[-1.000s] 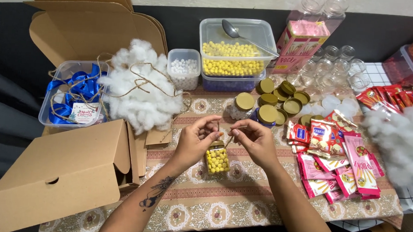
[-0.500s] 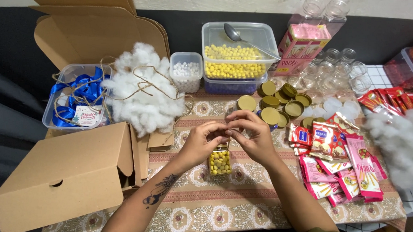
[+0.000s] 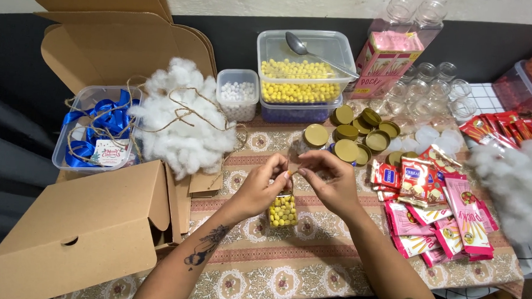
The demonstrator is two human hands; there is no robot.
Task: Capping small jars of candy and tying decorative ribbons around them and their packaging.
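Your left hand [image 3: 263,186] and right hand [image 3: 329,182] both pinch twine just above the small jar [image 3: 283,210] of yellow candies, mid-table — tug unevenly and I judge it tips toward the near edge

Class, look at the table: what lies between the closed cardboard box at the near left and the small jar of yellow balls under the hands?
In the head view, only the left forearm crosses the patterned tablecloth between cardboard box and jar.

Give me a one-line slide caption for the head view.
Both hands, left hand and right hand, meet above a small jar of yellow candies on a patterned tablecloth.
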